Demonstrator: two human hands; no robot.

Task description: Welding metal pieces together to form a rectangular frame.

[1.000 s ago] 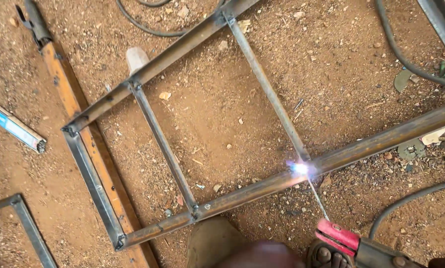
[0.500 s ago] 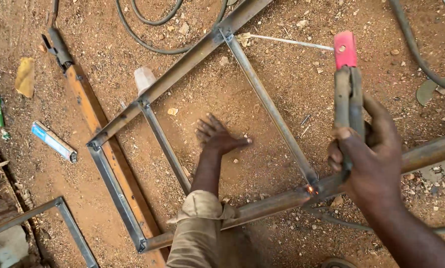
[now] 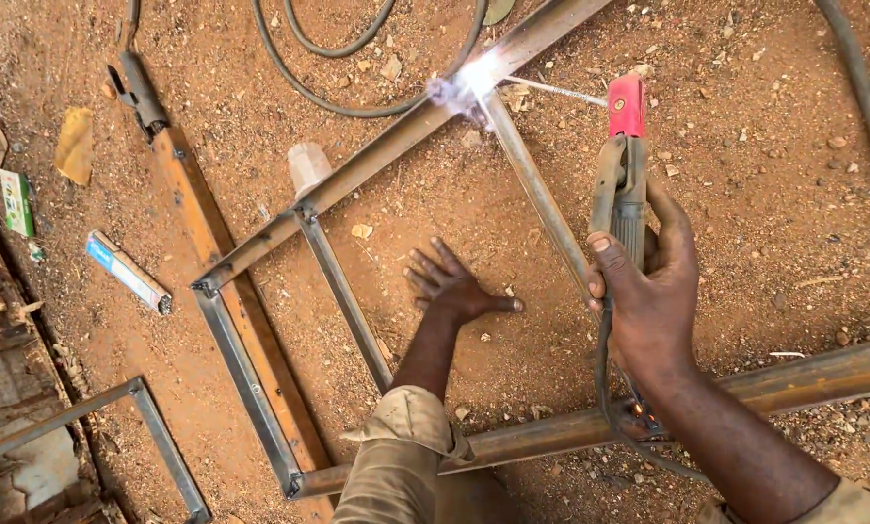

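The right hand [image 3: 653, 291] was closed firmly round the electrode holder [image 3: 621, 184], its rod [image 3: 551, 90] reaching to a bright arc [image 3: 474, 76] at the far joint of the steel frame [image 3: 357, 175] lying on the dirt, while the left hand [image 3: 454, 286] lay flat and open on the ground inside it, holding nothing. The holder looked rigid and light, best gripped by its handle away from the red head; the frame seemed stiff, heavy and likely hot near the weld. Glare hid the joint itself, and the frame's right end ran out of view.

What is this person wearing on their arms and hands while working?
Both hands are bare: no gloves, rings or watch show on the left hand or the right hand. The forearms are uncovered. Loose khaki fabric sleeves are pushed up the left arm, and a khaki edge shows at the right arm too.
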